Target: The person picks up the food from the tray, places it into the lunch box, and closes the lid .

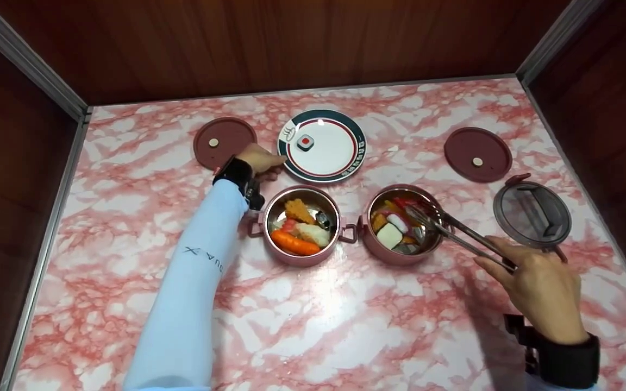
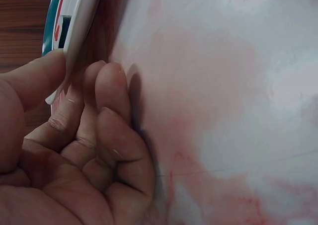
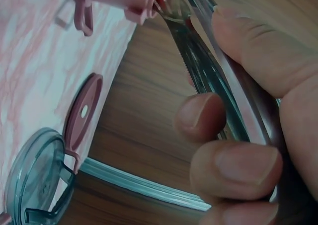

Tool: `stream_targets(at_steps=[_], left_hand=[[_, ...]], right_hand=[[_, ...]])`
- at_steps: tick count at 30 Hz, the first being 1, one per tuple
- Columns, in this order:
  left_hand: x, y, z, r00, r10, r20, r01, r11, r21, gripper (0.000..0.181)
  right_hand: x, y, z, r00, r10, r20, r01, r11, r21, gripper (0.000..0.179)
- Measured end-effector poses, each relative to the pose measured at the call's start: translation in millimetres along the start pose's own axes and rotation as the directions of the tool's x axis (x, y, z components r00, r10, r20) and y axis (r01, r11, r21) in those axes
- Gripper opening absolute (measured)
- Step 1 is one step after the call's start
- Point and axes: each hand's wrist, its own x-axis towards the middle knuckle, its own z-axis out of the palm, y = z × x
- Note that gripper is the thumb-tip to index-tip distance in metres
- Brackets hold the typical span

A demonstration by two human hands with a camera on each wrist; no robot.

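Observation:
With thumb and fingers, my left hand pinches the near left rim of a white plate banded in dark green and red; the left wrist view shows the thumb on the rim. One small sushi-like piece with a red centre lies on the plate. My right hand grips metal tongs, whose tips reach into the right pink pot beside a red piece. The tongs' tips partly hide it, so I cannot tell if they hold it. Other toy food pieces lie in that pot.
Left of that pot stands another pink pot with a carrot and other food pieces. Two dark red round lids lie farther back. A clear grey lid lies at the right. Wooden walls enclose the marbled table.

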Motion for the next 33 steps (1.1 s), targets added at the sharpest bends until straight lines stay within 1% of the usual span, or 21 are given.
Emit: stream_targets(at_steps=[3,9,15,19,23,25,28,33], left_hand=[[0.1,-0.1,0.1,1.0,0.004,-0.002,-0.004,1.0,0.002,0.026],[0.6,-0.5,0.3,1.0,0.002,-0.001,-0.002,1.0,0.0,0.026],[0.4,0.0,-1.1,1.0,0.002,0.006,-0.002,1.0,0.016,0.026],[2.7,-0.4,-0.8,1.0,-0.01,0.017,0.01,1.0,0.006,0.025],[3.0,0.1,-0.7,1.0,-0.019,0.018,0.019,1.0,0.0,0.026],[2.5,0.5,-0.9,1.0,-0.014,0.015,0.014,1.0,0.012,0.027],[1.2,0.7,-1.0,1.0,-0.004,0.009,0.004,0.999,0.035,0.028],[0.2,0.4,0.0,1.0,-0.004,0.003,0.004,0.999,0.035,0.028]], right_hand=[[0.6,-3,4,1.0,0.023,0.008,-0.023,1.0,0.001,0.049],[3.7,-6,6,0.998,0.065,0.019,-0.065,0.997,0.034,0.054],[3.8,-5,6,0.998,0.063,0.015,-0.063,0.997,0.044,0.052],[5.5,-5,6,0.999,0.05,-0.02,-0.049,0.997,0.061,0.052],[9.5,-6,8,0.996,0.014,-0.084,-0.007,0.996,0.088,0.056],[13.7,-7,7,0.994,-0.001,-0.108,0.011,0.995,0.099,0.057],[24.1,-8,4,0.993,-0.015,-0.118,0.027,0.995,0.1,0.058],[48.8,-14,-3,0.99,-0.035,-0.133,0.047,0.995,0.093,0.059]])
